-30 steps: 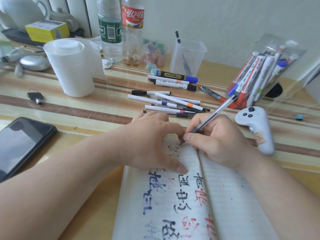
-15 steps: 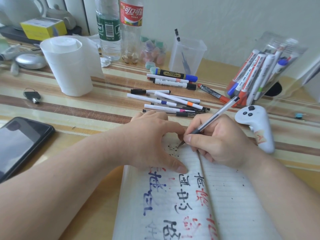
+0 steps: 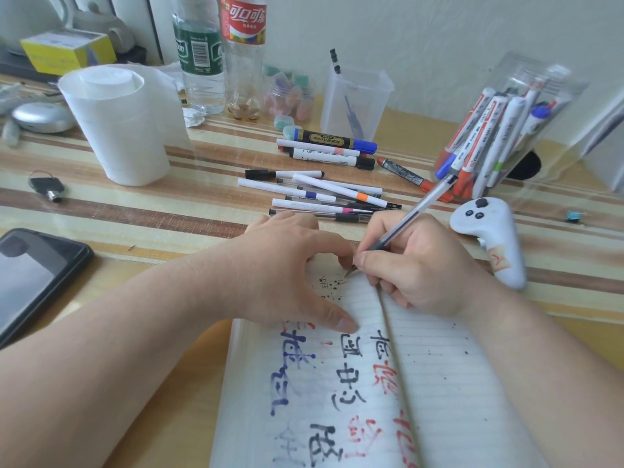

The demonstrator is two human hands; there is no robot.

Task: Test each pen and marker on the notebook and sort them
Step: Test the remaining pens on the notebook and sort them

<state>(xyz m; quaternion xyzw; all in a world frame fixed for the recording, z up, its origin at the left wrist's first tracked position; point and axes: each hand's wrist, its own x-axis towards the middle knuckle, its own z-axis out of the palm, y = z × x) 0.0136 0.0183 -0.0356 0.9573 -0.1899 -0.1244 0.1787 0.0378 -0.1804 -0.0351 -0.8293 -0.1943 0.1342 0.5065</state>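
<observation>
Right grip: my right hand point(image 3: 415, 265) is closed round a clear-barrelled pen point(image 3: 412, 214), pinching it between thumb and fingers at the dark lower section.
Pen: it is tilted, with the cap end up and away toward the marker tub. I read the tip as down on the top of the left page, just beside the centre fold.
Left grip: my left hand point(image 3: 287, 275) holds nothing. The fingers are spread, and the thumb tip and fingertips press the left page flat, close to the pen tip.
Notebook point(image 3: 456, 383): it lies open on the worktop point(image 3: 135, 214) nearest me, with lined pages. The left page has large blue, black and red characters on it, and small black dots sit beside the pen tip.
Loose pens and markers point(image 3: 320, 194): they lie in a heap on the worktop just beyond both hands, mostly white barrels, with three thicker markers behind them.
Marker tub point(image 3: 499, 130): this clear container at far right is packed with markers, red and blue ends down.
Clear cup point(image 3: 354, 99): it stands behind the heap, with thin pens standing in it.
Controller point(image 3: 489, 238): it is white and lies just right of my right hand.
Left side: I can see a dark phone point(image 3: 30, 278), a key point(image 3: 47, 187) and a white paper roll point(image 3: 118, 126).
Back edge: two plastic bottles point(image 3: 199, 55) stand there.
</observation>
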